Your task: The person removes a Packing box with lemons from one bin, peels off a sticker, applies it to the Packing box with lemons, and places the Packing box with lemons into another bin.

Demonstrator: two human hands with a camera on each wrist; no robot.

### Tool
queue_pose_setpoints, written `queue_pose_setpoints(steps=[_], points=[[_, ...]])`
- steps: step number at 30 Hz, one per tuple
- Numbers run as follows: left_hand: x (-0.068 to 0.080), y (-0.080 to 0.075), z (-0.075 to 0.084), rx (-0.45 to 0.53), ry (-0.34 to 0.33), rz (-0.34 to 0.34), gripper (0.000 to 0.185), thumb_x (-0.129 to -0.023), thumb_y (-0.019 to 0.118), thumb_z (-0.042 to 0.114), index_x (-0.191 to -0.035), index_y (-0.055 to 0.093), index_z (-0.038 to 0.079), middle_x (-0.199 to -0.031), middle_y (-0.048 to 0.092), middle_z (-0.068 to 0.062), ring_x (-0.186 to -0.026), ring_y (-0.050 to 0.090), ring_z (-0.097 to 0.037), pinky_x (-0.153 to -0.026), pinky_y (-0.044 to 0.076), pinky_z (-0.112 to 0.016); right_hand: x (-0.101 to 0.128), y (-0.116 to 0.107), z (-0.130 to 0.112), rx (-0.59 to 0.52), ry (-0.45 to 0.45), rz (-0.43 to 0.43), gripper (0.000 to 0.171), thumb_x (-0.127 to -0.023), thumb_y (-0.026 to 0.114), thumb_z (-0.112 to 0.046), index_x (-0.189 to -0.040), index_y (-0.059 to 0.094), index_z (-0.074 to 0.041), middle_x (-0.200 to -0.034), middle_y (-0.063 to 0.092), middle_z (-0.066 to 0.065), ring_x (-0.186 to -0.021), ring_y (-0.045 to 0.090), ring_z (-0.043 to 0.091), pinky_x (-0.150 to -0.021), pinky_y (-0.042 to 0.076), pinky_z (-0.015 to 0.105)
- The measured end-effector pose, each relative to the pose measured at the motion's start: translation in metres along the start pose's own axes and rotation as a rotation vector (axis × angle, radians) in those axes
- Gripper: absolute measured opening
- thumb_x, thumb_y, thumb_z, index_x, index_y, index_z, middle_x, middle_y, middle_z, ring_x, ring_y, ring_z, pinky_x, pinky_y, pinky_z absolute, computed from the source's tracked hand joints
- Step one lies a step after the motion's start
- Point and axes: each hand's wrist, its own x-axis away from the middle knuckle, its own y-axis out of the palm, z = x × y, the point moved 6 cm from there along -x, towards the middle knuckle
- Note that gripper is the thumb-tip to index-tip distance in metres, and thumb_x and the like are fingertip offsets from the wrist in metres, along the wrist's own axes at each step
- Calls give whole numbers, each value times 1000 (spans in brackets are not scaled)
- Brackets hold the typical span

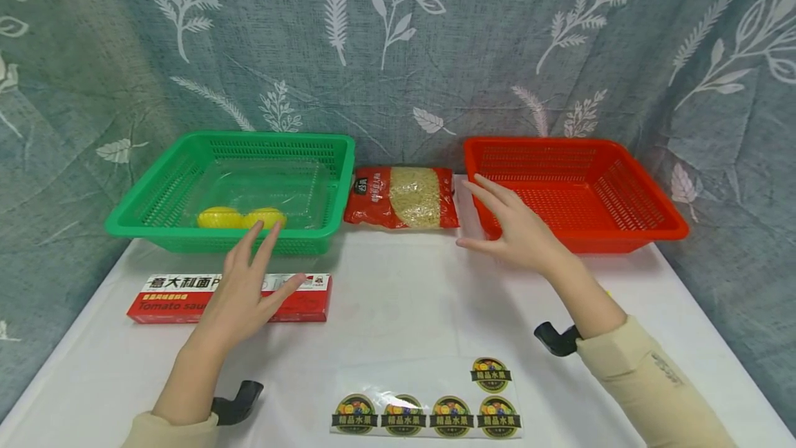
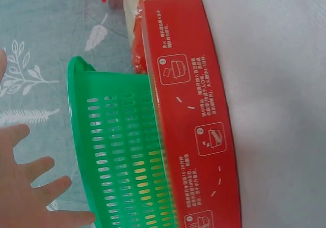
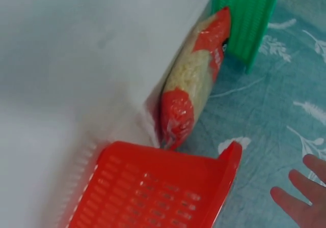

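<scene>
Lying flat on the white table [image 1: 398, 296], the red pasta box [image 1: 230, 298] runs its long axis left to right, just before the green basket [image 1: 236, 189] (two lemons [image 1: 241, 218] inside). The left hand [image 1: 245, 296] hovers over the box, fingers spread, holding nothing; the right hand [image 1: 519, 227], equally open, hangs by the red basket [image 1: 575, 192]. Only the left wrist view shows the box's printed cooking pictures.

Both baskets, the green basket [image 1: 155, 206] and the red basket [image 1: 647, 209], are perforated glossy plastic. The pasta bag [image 1: 404, 197] is shiny film, the box [image 1: 298, 299] smooth cardboard, the backdrop [image 1: 398, 40] matt printed cloth.
</scene>
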Motion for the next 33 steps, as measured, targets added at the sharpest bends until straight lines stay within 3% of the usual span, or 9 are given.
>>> queue_pose_setpoints(steps=[9,14,27,33], points=[[3,2,-3,44,-9,27,77,-89,55,42,-148,11,19,-148,11,-19,-124,22,-49,-83,30,-71,-12,8,-8,-78,-16,-4,83,-77,67,-49,-145,27,-23,-149,22,2,-134,21,26,-102,27,55],[4,3,-5,85,-16,34,74,-90,54,39,-147,15,12,-146,13,-21,-126,23,-47,-88,28,-70,-18,13,-11,-92,-13,-12,82,-77,67,-49,-144,28,-22,-149,22,3,-134,22,27,-102,27,55],[7,11,-11,199,-44,24,65,-93,51,32,-142,20,4,-140,19,-23,-121,29,-42,-90,31,-66,-39,28,-32,-118,-27,-42,83,-77,64,-55,-145,25,-27,-147,25,1,-133,25,22,-102,29,50],[7,14,-14,247,-34,47,60,-93,51,27,-138,24,-1,-135,23,-24,-118,33,-43,-88,34,-61,-50,32,-44,-127,-65,-32,80,-79,65,-50,-144,29,-22,-145,30,3,-130,30,21,-102,31,45]])
